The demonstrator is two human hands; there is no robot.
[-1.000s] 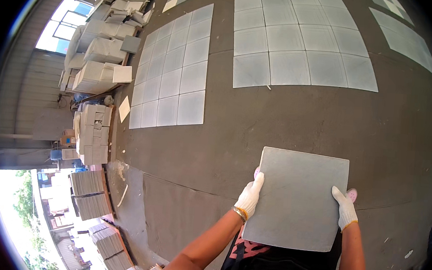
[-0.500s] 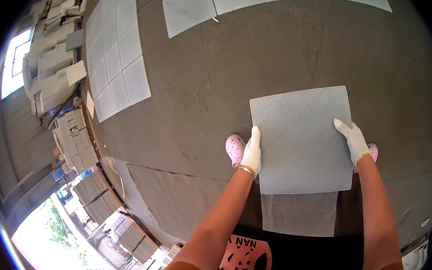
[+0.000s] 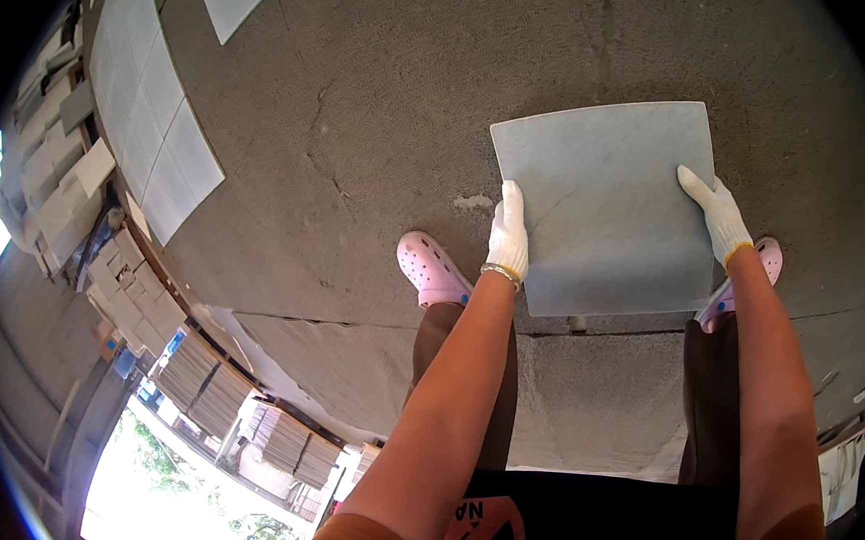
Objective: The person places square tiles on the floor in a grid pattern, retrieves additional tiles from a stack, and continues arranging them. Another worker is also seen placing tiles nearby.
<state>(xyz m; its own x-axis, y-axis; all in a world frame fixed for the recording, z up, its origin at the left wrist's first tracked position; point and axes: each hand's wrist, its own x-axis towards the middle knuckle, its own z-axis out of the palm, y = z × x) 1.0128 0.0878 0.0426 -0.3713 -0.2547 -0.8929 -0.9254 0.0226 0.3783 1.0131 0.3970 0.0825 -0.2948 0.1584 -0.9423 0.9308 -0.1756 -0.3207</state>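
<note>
A large square, pale blue-grey tile point(image 3: 612, 207) is gripped by its two side edges in front of my shins. My left hand point(image 3: 509, 230), in a white knit glove with a thin band at the wrist, closes on its left edge, thumb on top. On the opposite edge, my right hand point(image 3: 715, 212), gloved alike with a yellow cuff, clasps it with the thumb over the face. The fingers of both hands are hidden under the tile. Whether its far edge touches the floor, I cannot tell.
My feet in pink clogs point(image 3: 433, 267) stand apart on the brown concrete floor point(image 3: 383, 116). Rows of similar tiles point(image 3: 148, 100) lie at the far left. Stacked boxes point(image 3: 136, 284) and piled panels point(image 3: 200, 374) line the left side. A seam crosses the floor near my feet.
The tile has moved forward, away from my body, in both hands. My legs now show more, with the feet farther apart. The view has shifted, and the laid tiles appear farther up and left.
</note>
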